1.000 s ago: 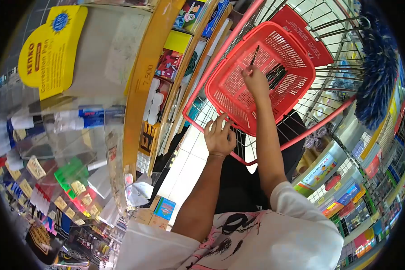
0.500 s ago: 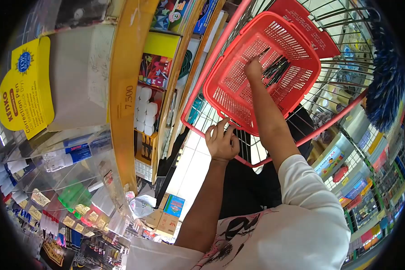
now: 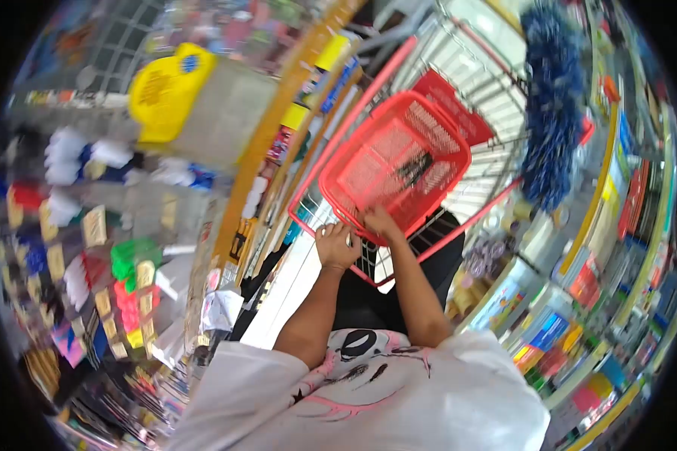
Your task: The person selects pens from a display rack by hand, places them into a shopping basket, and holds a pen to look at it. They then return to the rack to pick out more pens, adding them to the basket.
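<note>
A red plastic shopping basket (image 3: 338, 184) with perforated walls sits tilted in a wire shopping cart with a red frame (image 3: 306, 218). Inside it lies a bunch of slim dark pens or pencils (image 3: 412, 169); their exact kind is too small to tell. My left hand (image 3: 338, 248) has its fingers curled at the basket's near rim, close to the cart's front bar. Just to its right, my right hand (image 3: 381, 224) is at the same rim. Its fingers are bunched and smeared by motion, so its grip is unclear.
Left of the cart stands a shelf with a yellow card sign (image 3: 165, 94) and clear bins of small tagged goods (image 3: 94, 225). A fluffy blue duster (image 3: 553, 113) hangs along the cart's right side. Packed shelves (image 3: 549, 331) line the right.
My right hand has drawn back from the pens inside the basket to its near rim. The left hand stays at the rim. The view has shifted and turned, with blur.
</note>
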Motion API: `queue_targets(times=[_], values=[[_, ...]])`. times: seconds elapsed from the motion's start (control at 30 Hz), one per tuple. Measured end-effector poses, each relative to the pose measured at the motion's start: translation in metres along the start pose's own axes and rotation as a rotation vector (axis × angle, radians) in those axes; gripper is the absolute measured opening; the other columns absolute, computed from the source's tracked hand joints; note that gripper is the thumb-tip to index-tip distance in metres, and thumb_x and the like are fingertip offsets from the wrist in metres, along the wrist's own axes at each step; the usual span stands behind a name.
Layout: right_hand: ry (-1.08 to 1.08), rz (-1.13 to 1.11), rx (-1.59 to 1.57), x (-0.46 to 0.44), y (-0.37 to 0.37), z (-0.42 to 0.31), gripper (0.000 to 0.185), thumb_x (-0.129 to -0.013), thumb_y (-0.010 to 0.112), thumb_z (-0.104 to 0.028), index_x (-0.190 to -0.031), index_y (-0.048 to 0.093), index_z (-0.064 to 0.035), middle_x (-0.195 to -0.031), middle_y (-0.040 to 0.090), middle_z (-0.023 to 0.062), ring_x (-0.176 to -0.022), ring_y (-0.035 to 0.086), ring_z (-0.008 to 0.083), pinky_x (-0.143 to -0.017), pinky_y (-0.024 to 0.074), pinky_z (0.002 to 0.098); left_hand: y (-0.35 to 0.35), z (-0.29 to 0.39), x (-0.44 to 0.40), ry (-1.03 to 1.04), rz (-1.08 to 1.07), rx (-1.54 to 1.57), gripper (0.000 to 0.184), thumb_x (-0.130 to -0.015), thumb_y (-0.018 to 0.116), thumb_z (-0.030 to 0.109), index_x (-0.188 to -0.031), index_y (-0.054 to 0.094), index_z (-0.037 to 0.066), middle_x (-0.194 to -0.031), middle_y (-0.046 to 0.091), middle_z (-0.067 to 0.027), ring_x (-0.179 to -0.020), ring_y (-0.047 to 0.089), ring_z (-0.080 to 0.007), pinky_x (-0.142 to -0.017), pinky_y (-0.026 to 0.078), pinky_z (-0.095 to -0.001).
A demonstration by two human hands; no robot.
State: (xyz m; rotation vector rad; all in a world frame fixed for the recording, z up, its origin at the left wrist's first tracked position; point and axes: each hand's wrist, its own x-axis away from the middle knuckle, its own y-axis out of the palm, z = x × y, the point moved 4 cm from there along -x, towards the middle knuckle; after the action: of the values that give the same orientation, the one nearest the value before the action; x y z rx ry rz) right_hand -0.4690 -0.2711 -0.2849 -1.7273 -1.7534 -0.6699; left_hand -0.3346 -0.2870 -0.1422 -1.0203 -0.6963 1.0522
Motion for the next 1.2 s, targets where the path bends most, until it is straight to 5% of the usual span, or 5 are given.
queue_targets(times=[0.23,0.3,0.57,0.83,1.2], values=[[-0.117,-0.107,-0.001,0.129,-0.046,-0.062,0.026,-0.098,0.050,-0.026,-0.101,0.063,-0.0042,-0.066,0.054,-0.0019,-0.056,0.049,0.0064,-0.051,0.0390,0.0213,0.002,-0.017,-0.003,0.051,-0.374,0.337,0.032,-0.070,0.069,0.036,-0.090,0.069,0.011,-0.090,0.068,-0.0078,-0.092,0.062,-0.0268,-0.083,0.046,-0.0404],[-0.085,-0.128,-0.024,0.169,-0.059,-0.090,0.029,-0.100,0.048,-0.029,-0.104,0.062,-0.0037,-0.067,0.054,-0.0008,-0.057,0.050,0.0071,-0.052,0.0395,0.0209,0.016,-0.020,-0.011,0.102,-0.994,0.797,0.050,-0.072,0.069,0.043,-0.107,0.065,0.007,-0.095,0.067,-0.0143,-0.090,0.064,-0.0292,-0.082,0.049,-0.0396],[-0.169,-0.084,-0.018,0.221,-0.058,-0.209,0.021,-0.092,0.053,-0.021,-0.100,0.063,-0.0035,-0.066,0.050,-0.0008,-0.058,0.045,0.0078,-0.051,0.0358,0.0224,-0.092,-0.020,-0.028,0.226,-0.578,0.707,0.065,-0.081,0.068,0.043,-0.131,0.049,0.005,-0.126,0.055,-0.0203,-0.107,0.060,-0.0296,-0.093,0.047,-0.0373],[-0.271,-0.340,-0.080,0.238,0.046,-0.319,0.018,-0.090,0.047,-0.014,-0.090,0.058,0.0002,-0.061,0.045,0.0019,-0.053,0.038,0.0102,-0.051,0.0329,0.0250,-0.209,-0.019,0.016,0.115,0.108,0.741,0.042,-0.086,0.064,0.036,-0.120,0.055,0.012,-0.098,0.052,-0.0139,-0.099,0.056,-0.0323,-0.082,0.045,-0.0406],[-0.771,-0.137,0.173,0.291,0.066,-0.406,0.024,-0.092,0.061,-0.017,-0.108,0.063,0.0025,-0.077,0.060,0.0012,-0.065,0.051,0.0079,-0.062,0.0413,0.0232,-0.305,0.004,0.047,0.034,-0.022,1.128,0.027,-0.095,0.058,0.032,-0.098,0.059,0.005,-0.079,0.057,-0.0013,-0.072,0.057,-0.0080,-0.057,0.045,-0.0243]])
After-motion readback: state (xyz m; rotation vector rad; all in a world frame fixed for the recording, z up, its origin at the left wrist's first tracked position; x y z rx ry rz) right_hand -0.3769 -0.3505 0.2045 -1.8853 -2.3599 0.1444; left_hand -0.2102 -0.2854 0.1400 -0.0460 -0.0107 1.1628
